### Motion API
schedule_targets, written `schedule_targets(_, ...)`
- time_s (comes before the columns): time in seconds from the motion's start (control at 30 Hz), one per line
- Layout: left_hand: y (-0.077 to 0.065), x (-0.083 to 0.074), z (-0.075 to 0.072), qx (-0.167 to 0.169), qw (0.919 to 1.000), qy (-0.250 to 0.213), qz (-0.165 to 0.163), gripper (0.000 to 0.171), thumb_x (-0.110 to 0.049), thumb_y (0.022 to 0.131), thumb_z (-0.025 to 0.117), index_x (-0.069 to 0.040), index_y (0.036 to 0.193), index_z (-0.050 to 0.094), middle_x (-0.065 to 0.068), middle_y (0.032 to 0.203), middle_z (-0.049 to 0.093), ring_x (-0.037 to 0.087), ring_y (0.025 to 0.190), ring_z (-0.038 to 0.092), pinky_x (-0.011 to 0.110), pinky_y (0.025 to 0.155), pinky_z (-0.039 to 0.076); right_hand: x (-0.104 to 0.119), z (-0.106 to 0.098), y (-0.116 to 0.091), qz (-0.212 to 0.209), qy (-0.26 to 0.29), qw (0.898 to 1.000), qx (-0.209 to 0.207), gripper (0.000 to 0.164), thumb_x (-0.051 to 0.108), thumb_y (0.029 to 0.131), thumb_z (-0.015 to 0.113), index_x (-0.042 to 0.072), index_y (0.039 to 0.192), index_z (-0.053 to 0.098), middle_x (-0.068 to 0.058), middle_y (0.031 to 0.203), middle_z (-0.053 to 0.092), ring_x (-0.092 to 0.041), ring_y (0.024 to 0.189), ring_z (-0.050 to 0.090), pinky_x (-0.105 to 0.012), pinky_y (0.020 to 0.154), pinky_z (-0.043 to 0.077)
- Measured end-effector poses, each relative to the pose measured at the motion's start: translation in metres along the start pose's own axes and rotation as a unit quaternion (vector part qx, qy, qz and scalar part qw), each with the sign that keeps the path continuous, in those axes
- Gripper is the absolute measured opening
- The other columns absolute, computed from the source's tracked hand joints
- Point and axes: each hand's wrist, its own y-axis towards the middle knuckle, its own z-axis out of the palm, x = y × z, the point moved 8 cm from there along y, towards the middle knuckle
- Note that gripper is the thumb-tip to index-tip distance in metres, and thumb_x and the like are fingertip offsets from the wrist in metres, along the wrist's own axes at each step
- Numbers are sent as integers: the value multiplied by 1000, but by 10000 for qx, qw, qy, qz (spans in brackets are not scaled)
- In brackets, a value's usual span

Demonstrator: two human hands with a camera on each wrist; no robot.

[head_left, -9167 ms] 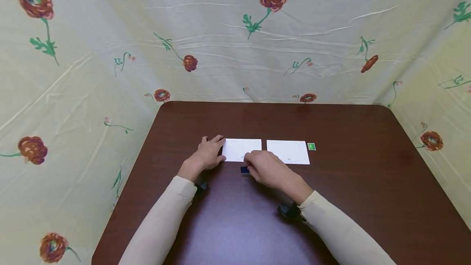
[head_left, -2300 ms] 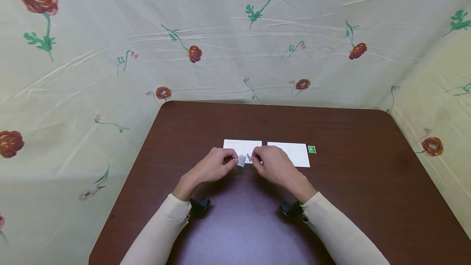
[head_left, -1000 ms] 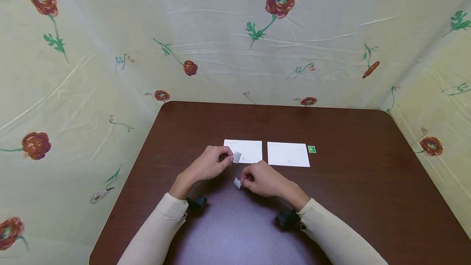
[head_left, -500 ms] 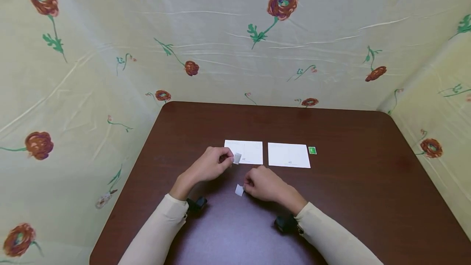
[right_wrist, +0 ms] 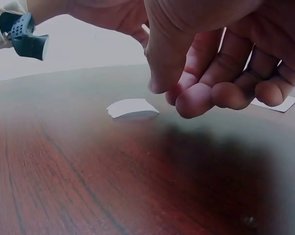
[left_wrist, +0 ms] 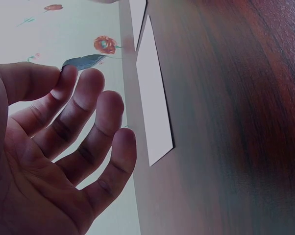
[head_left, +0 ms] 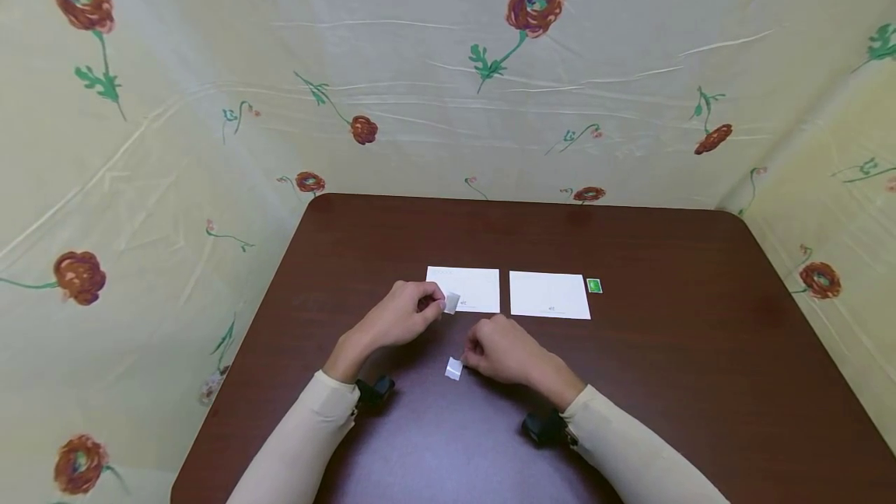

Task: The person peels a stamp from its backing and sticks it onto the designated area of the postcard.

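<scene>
My left hand point(head_left: 397, 313) pinches a small square stamp point(head_left: 451, 302) between thumb and forefinger. Its pale back shows in the head view; in the left wrist view the stamp point(left_wrist: 84, 62) looks dark and slightly bent. It hangs over the near edge of the left white postcard point(head_left: 479, 286). Close to my right hand point(head_left: 502, 350), a small white piece of backing paper point(head_left: 453, 368) lies on the table. In the right wrist view the curved backing paper point(right_wrist: 133, 107) sits just apart from the fingertips point(right_wrist: 190, 102), which are loosely curled with nothing between them.
A second white postcard point(head_left: 550, 295) lies right of the first, with a narrow gap between. Beside its right edge is a green stamp point(head_left: 594, 285). The brown table point(head_left: 672, 379) stands against a flowered cloth point(head_left: 420, 45).
A dark blue piece lay under my right hand at first. Both hands then met over the left postcard; the right brought the backing paper toward the front and let it go.
</scene>
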Motion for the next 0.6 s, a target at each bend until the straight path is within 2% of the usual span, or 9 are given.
schedule_targets(0.43, -6, -2, 11, -146, 9997, 146, 152, 17, -21, 99, 60, -9, 94, 71, -9, 74, 61, 8, 66, 56, 25, 63, 48, 10, -27, -1, -404, -468, 9942, -881, 9, 20, 86, 76, 22, 78, 72, 15, 66, 61, -1, 58, 51, -20, 57, 43)
schedule_targets(0.6, -7, -5, 15, -186, 9991, 313, 218, 12, -19, 97, 61, -16, 92, 71, -10, 75, 62, 7, 67, 55, 25, 64, 48, 12, -34, 0, -440, -487, 9902, -1230, 4, 21, 87, 75, 19, 84, 75, 14, 72, 66, 0, 62, 54, -19, 61, 47)
